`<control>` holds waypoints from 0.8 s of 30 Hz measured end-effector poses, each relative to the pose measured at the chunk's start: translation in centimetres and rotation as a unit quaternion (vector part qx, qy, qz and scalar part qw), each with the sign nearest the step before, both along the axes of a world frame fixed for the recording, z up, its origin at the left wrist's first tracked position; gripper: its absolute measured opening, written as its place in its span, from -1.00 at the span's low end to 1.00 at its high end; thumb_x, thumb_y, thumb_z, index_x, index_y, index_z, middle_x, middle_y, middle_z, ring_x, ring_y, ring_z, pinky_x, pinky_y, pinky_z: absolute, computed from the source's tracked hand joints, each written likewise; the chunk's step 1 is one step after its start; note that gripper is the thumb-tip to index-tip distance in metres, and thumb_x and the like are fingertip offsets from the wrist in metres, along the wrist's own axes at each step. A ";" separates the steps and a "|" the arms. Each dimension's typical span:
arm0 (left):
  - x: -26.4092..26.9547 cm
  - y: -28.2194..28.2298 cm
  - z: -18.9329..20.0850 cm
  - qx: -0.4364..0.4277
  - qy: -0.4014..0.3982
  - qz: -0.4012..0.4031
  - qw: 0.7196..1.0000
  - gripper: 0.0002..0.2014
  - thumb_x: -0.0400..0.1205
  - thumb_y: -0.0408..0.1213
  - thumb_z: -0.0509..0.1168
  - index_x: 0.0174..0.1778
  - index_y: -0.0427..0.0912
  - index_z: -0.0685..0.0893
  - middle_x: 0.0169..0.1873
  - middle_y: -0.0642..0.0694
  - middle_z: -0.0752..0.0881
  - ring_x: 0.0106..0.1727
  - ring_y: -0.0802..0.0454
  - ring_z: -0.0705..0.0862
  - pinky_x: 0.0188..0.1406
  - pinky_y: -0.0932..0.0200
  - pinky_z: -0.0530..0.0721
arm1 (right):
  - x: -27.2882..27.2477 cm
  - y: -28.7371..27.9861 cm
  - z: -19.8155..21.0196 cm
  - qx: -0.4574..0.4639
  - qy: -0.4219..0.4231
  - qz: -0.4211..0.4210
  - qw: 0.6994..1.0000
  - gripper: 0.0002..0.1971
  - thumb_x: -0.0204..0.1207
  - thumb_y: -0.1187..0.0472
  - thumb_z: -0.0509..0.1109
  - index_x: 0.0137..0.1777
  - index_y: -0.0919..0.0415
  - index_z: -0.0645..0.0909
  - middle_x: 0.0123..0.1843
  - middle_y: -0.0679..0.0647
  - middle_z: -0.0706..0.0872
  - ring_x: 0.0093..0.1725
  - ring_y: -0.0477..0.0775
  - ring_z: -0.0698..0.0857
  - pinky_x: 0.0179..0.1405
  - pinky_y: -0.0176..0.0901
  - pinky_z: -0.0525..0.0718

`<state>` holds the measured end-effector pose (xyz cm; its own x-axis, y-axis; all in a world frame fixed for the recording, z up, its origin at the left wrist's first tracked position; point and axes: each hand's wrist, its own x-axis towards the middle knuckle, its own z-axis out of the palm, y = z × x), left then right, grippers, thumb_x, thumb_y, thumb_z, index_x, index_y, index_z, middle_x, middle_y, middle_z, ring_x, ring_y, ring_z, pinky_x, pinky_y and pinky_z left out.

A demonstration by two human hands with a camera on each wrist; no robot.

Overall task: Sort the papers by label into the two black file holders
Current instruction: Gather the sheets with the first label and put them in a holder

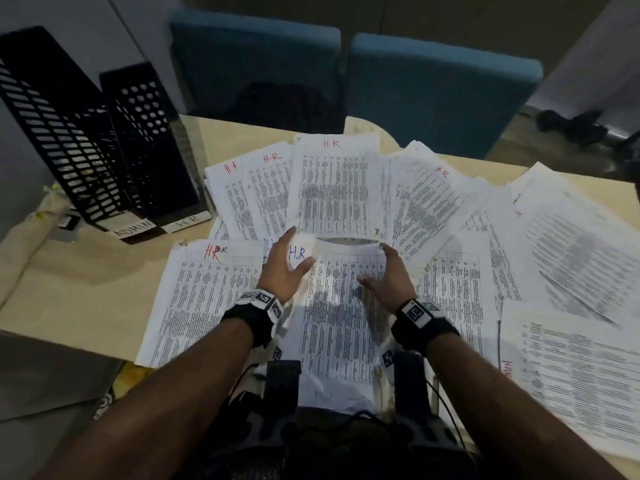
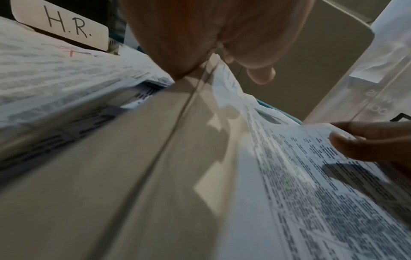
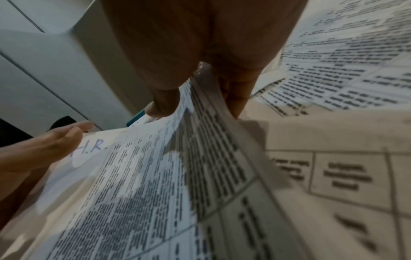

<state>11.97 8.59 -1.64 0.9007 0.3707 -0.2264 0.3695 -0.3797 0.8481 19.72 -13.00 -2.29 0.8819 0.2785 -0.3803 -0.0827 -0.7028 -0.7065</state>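
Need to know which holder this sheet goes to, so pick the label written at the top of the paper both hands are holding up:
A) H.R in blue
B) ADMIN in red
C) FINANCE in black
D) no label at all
A: the held paper, gripped by the left hand and the right hand, shows "H.R" in blue ink at its top left corner, which the right wrist view also shows.

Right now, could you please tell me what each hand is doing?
Left hand: grips the top left corner of the H.R. paper.
Right hand: pinches that paper's top right edge.
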 end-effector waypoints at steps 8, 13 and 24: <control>1.2 0.8 -0.9 0.086 0.049 -0.057 0.993 -0.45 0.68 0.00 0.22 0.59 0.06 0.27 0.53 -0.13 0.37 0.53 -0.13 0.38 0.45 -0.05 0.31 | 0.8 0.8 0.3 -0.048 -0.025 0.031 0.998 -0.45 0.52 0.07 0.46 0.47 0.15 0.38 0.38 0.17 0.46 0.35 0.19 0.54 0.29 -0.02 0.50; 2.4 1.2 -0.7 0.170 0.107 -0.131 0.971 -0.36 0.68 0.10 0.16 0.63 0.31 -0.01 0.63 -0.13 0.25 0.62 -0.14 0.25 0.51 -0.26 0.28 | 1.5 1.2 0.8 -0.036 -0.049 0.035 0.998 -0.35 0.55 0.11 0.44 0.59 0.14 0.28 0.51 0.17 0.47 0.47 0.16 0.47 0.47 0.00 0.39; 3.7 2.2 -1.0 0.230 0.105 -0.168 0.953 -0.63 0.70 0.08 0.13 0.40 0.08 0.48 0.35 -0.09 0.48 0.12 -0.11 0.67 0.08 -0.02 0.66 | 2.4 1.4 0.8 -0.091 -0.071 0.115 0.987 -0.64 0.63 0.10 0.31 0.41 0.10 0.53 0.16 0.15 0.54 0.07 0.19 0.60 0.12 0.04 0.62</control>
<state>15.64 10.81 -2.67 0.9387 0.1731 -0.2983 0.3050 -0.8202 0.4840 22.15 -11.62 -1.46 0.8519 0.4153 -0.3190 0.1845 -0.8081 -0.5594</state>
